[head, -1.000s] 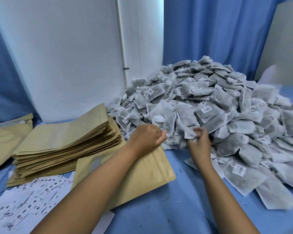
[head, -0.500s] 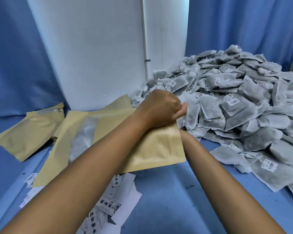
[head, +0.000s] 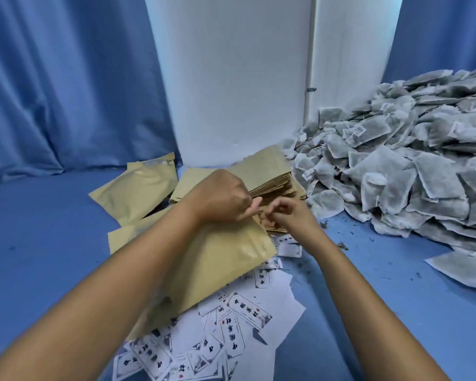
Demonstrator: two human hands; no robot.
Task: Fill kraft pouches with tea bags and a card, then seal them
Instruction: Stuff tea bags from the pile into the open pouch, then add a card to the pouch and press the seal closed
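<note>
Since half a second ago, the kraft pouch (head: 217,259) has come down from beside the tea bag heap toward the near middle of the blue worktop (head: 52,243), and the right hand has emerged from behind it.

Nearest, printed cards (head: 231,334) lie scattered at the near edge, partly under the pouch. Above them, the left hand (head: 220,198) has fingers curled, pinching the pouch's top corner. The right hand (head: 289,214), just beside it, curls its fingers at the same top edge; whether it actually pinches the pouch cannot be told. The pouch looks smooth, tan and slightly puffed, so it probably holds tea bags. Judging by both hands at the mouth, sealing is likely underway or about to begin; whether a card is inside is hidden.

Behind the hands sits a stack of empty kraft pouches (head: 270,174), with finished-looking pouches (head: 138,188) toward the far left. At the far right rises the heap of tea bags (head: 396,166), so plenty of filling remains.
</note>
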